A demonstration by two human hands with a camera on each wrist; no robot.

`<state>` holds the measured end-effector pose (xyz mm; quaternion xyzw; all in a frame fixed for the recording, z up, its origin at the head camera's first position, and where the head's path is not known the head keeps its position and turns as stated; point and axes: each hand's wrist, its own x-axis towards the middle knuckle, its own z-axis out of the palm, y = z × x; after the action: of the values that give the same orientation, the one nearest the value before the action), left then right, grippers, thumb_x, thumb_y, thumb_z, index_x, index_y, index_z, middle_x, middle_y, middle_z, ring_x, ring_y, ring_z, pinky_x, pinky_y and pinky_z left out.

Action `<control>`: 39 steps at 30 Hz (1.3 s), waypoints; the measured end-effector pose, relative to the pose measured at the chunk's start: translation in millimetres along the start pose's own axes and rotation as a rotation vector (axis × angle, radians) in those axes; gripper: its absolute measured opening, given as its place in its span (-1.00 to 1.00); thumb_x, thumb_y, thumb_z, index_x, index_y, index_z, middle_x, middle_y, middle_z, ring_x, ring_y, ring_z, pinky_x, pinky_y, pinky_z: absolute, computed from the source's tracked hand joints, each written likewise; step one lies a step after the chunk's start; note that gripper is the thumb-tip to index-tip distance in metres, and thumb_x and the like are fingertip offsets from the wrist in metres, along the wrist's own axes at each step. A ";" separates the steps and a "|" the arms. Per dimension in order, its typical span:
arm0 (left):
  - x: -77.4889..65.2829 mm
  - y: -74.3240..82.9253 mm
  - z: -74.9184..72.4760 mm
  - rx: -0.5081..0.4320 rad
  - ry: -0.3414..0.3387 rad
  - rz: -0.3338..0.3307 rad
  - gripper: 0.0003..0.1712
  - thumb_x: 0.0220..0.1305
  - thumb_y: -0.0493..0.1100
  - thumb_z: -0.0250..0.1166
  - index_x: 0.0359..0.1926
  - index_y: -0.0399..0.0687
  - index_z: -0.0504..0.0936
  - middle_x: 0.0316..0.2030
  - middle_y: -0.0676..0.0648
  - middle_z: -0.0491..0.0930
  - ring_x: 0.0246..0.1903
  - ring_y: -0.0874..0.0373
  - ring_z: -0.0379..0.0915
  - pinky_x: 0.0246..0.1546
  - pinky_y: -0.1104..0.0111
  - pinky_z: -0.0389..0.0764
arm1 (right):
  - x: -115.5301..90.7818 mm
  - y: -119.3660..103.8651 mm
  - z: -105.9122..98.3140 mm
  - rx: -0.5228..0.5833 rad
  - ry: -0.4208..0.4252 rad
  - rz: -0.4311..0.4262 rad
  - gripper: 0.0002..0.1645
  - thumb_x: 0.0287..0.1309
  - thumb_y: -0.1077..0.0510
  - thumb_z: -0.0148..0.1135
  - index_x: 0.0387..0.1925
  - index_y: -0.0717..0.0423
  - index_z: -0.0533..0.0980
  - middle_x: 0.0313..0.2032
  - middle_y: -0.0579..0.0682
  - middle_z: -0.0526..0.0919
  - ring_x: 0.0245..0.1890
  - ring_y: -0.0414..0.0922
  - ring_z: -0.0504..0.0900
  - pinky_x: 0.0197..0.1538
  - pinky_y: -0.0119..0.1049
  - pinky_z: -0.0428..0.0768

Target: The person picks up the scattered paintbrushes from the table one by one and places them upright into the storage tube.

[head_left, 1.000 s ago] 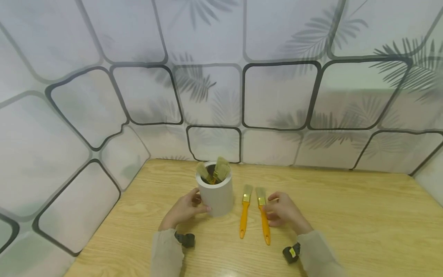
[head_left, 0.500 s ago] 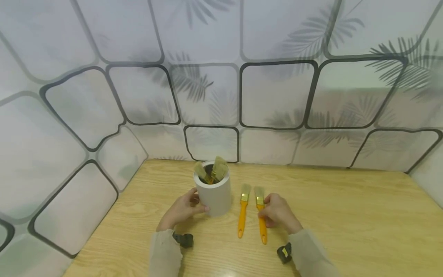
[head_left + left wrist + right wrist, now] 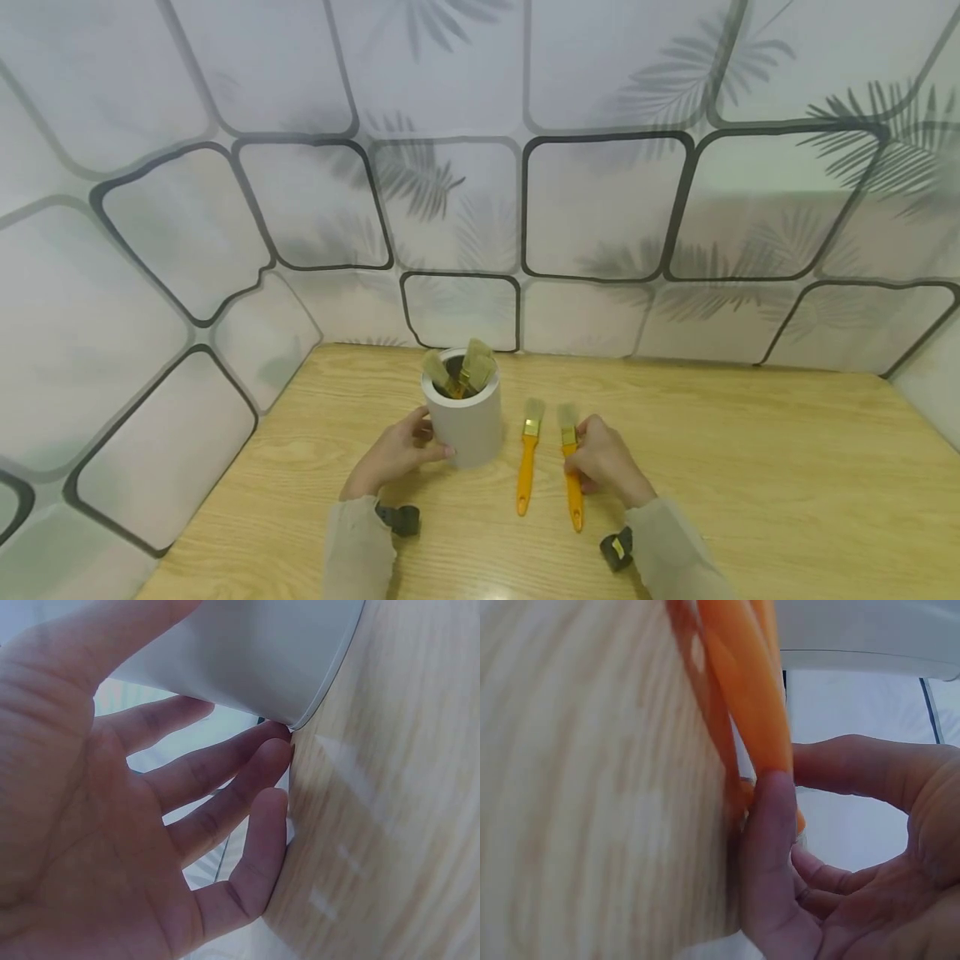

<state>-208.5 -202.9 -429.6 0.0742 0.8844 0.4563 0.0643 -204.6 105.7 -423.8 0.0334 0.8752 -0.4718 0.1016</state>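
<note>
A white cylindrical holder [image 3: 471, 433] stands on the table with paintbrushes [image 3: 477, 367] in it, bristles up. My left hand [image 3: 397, 454] is at its left side, thumb against the front. In the left wrist view, the loosely extended fingers [image 3: 217, 769] touch the holder near its base. My right hand [image 3: 606, 458] pinches a flat paintbrush [image 3: 575, 500] by its orange handle between thumb and fingers. The right wrist view shows that handle [image 3: 746, 682] tilted up off the wood. A matching paintbrush [image 3: 527, 471] lies between the holder and the held one.
The light wood table [image 3: 750, 467] reaches back to a wall [image 3: 592, 208] with a pattern of rounded outlines and palm leaves. A second wall [image 3: 135, 400] closes off the left side. Dark wrist cameras [image 3: 401, 521] sit below both hands.
My right hand has moved left onto the right-hand paintbrush and pinched its handle; that brush has shifted slightly. The left hand stays at the holder.
</note>
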 end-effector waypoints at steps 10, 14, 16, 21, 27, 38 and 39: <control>-0.1 3.0 -0.6 -0.013 -0.013 -0.006 -0.01 0.14 -0.11 0.57 0.46 -0.35 0.27 0.17 -0.30 0.56 0.13 -0.24 0.51 0.17 -0.15 0.49 | 0.3 9.6 -5.2 0.233 -0.038 0.001 -0.35 -0.01 0.49 0.32 0.11 0.39 0.24 -0.18 0.28 0.56 -0.52 -0.06 0.58 -0.54 -0.29 0.66; 0.3 3.1 -1.2 -0.003 -0.012 -0.005 -0.02 0.15 -0.10 0.56 0.46 -0.35 0.27 0.16 -0.30 0.57 0.13 -0.24 0.51 0.17 -0.15 0.49 | 0.2 10.7 -6.8 0.308 -0.054 -0.010 -0.37 0.06 0.48 0.30 0.15 0.38 0.23 -0.19 0.27 0.59 -0.51 -0.05 0.59 -0.53 -0.26 0.68; -0.1 3.3 -1.3 0.000 -0.010 -0.006 -0.03 0.15 -0.10 0.57 0.46 -0.35 0.28 0.16 -0.29 0.57 0.13 -0.24 0.51 0.16 -0.15 0.49 | 0.2 11.1 -7.8 0.340 -0.054 -0.018 -0.38 0.10 0.48 0.29 0.15 0.38 0.23 -0.19 0.26 0.60 -0.49 -0.05 0.60 -0.52 -0.23 0.69; -1.0 3.4 -1.0 0.001 -0.011 0.003 -0.03 0.15 -0.10 0.57 0.45 -0.35 0.28 0.16 -0.29 0.57 0.13 -0.23 0.51 0.15 -0.14 0.50 | 1.1 10.3 -11.3 0.398 -0.023 -0.045 -0.42 0.14 0.48 0.28 0.14 0.37 0.23 -0.23 0.21 0.62 -0.46 -0.07 0.60 -0.51 -0.19 0.70; 0.5 1.0 -1.2 -0.002 -0.017 0.020 -0.04 0.16 -0.11 0.55 0.45 -0.36 0.28 0.16 -0.32 0.57 0.13 -0.26 0.51 0.16 -0.15 0.49 | 0.9 4.6 -15.7 0.503 -0.004 -0.043 -0.39 0.18 0.48 0.22 0.20 0.35 0.18 -0.29 0.12 0.57 -0.47 -0.08 0.63 -0.49 -0.19 0.70; -0.8 -0.3 -1.5 -0.017 -0.016 0.028 -0.05 0.16 -0.11 0.56 0.45 -0.35 0.29 0.16 -0.33 0.56 0.13 -0.26 0.51 0.17 -0.17 0.47 | 0.9 -9.7 -22.7 0.562 0.031 -0.072 -0.44 0.32 0.42 0.13 0.24 0.36 0.13 -0.23 0.13 0.57 -0.41 -0.07 0.66 -0.37 -0.16 0.74; -0.8 -0.4 -1.5 -0.015 -0.016 0.029 -0.05 0.16 -0.11 0.56 0.45 -0.35 0.29 0.16 -0.33 0.56 0.13 -0.26 0.51 0.17 -0.17 0.47 | 0.7 -10.8 -22.8 0.564 0.031 -0.076 -0.44 0.33 0.41 0.13 0.25 0.37 0.12 -0.22 0.13 0.56 -0.40 -0.08 0.66 -0.36 -0.16 0.75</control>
<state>-208.1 -204.5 -428.9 0.0900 0.8793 0.4632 0.0652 -210.3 118.7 -402.9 0.0350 0.7113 -0.6997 0.0570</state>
